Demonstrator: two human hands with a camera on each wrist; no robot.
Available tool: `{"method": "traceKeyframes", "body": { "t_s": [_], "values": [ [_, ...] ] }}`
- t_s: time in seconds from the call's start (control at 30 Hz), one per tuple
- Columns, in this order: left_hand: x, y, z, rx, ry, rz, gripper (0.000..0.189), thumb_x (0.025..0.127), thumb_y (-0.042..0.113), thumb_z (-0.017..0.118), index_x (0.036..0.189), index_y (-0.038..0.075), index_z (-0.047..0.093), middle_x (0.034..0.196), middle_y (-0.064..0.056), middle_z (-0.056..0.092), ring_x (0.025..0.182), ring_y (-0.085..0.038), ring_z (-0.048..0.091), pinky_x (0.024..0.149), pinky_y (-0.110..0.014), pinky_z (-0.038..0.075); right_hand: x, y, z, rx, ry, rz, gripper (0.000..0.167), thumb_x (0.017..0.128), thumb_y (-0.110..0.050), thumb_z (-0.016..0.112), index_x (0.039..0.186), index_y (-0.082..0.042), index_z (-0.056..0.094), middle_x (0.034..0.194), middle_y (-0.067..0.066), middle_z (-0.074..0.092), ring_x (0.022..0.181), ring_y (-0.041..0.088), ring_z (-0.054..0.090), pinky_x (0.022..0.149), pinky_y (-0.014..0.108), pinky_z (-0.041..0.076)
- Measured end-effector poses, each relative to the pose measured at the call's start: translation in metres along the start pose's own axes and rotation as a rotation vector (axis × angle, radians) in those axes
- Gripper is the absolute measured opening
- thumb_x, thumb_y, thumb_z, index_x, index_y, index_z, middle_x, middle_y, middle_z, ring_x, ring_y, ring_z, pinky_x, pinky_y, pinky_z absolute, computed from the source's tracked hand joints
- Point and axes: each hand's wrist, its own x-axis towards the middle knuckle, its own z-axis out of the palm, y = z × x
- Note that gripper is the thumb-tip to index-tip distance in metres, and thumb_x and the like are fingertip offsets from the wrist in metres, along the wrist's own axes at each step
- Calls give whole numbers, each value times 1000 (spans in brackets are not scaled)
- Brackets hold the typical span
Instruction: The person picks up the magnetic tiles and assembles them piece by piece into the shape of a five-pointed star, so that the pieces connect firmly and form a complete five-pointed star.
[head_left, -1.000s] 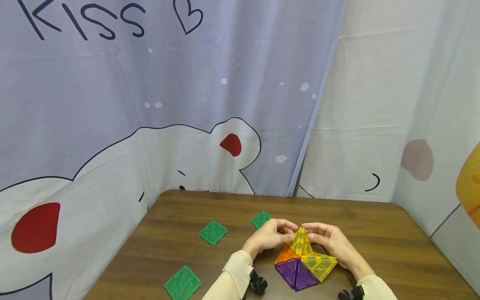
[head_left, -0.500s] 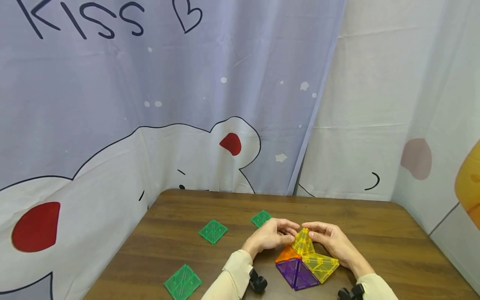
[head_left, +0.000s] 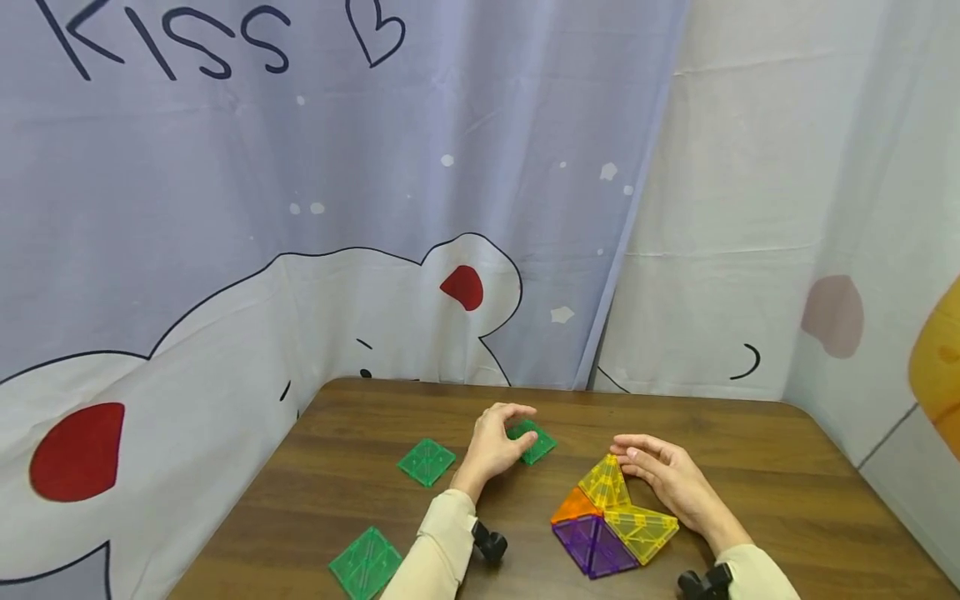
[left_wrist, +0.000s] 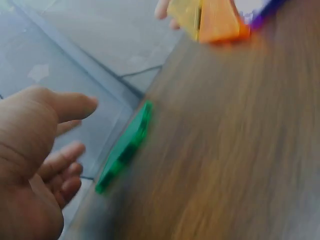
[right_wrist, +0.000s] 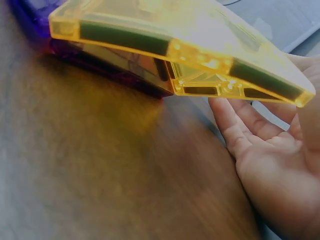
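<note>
A partial ring of translucent magnetic tiles sits on the right half of the table. It joins an orange tile (head_left: 576, 506), purple triangle tiles (head_left: 592, 546) and yellow triangle tiles (head_left: 641, 532), with one yellow pair (head_left: 606, 482) rising to a peak at the back. My right hand (head_left: 667, 479) stays beside that peak, fingers extended and fingertips right at its tip; in the right wrist view, the yellow tiles (right_wrist: 200, 45) cover part of the hand. Reaching back, my left hand (head_left: 495, 442) spreads thumb and fingers around a flat green diamond tile piece (head_left: 538, 446), with a gap still showing in the left wrist view.
Two more green diamond pieces lie on the left side of the wooden table (head_left: 300, 517): one farther back (head_left: 426, 462), another near the front (head_left: 366, 562). A printed curtain (head_left: 375, 317) hangs right behind the table's back edge.
My left hand has left the yellow peak and moved left and back to the far green piece. The right hand stays by the peak, its thumb shifted a little away from the tiles.
</note>
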Motion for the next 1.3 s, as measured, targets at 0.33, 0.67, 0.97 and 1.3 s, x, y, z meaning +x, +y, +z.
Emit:
{"method": "traceKeyframes", "body": {
  "t_s": [0.33, 0.67, 0.97, 1.3],
  "values": [
    [-8, 1, -2, 311, -76, -152, 90, 74, 51, 105, 146, 6, 72, 130, -18, 65, 118, -36, 54, 109, -54, 49, 2, 1, -6, 2, 40, -19, 50, 118, -10, 53, 152, 26, 43, 145, 22, 69, 129, 26, 72, 108, 32, 59],
    [-3, 1, 6, 222, -169, -38, 78, 78, 30, 106, 145, 7, 74, 140, -13, 69, 126, -34, 62, 113, -48, 54, 15, 7, -8, -167, 43, -54, 46, 118, -11, 54, 149, 24, 50, 144, 38, 64, 127, 24, 74, 103, 28, 61],
    [0, -3, 18, 11, -143, 15, 34, 89, 0, 93, 122, 7, 86, 132, -6, 78, 116, -27, 79, 99, -30, 63, 27, 10, -8, -326, 31, -59, 39, 113, -7, 64, 148, 12, 62, 146, 37, 64, 127, 23, 73, 100, 22, 60],
    [1, -2, 26, 151, -65, 56, 15, 94, 7, 89, 101, 21, 92, 112, 7, 84, 111, -16, 76, 101, -33, 61, 36, 8, -8, -495, 29, -8, 44, 108, -3, 71, 151, 3, 65, 148, 25, 69, 119, 25, 74, 96, 21, 60]
  ]
}}
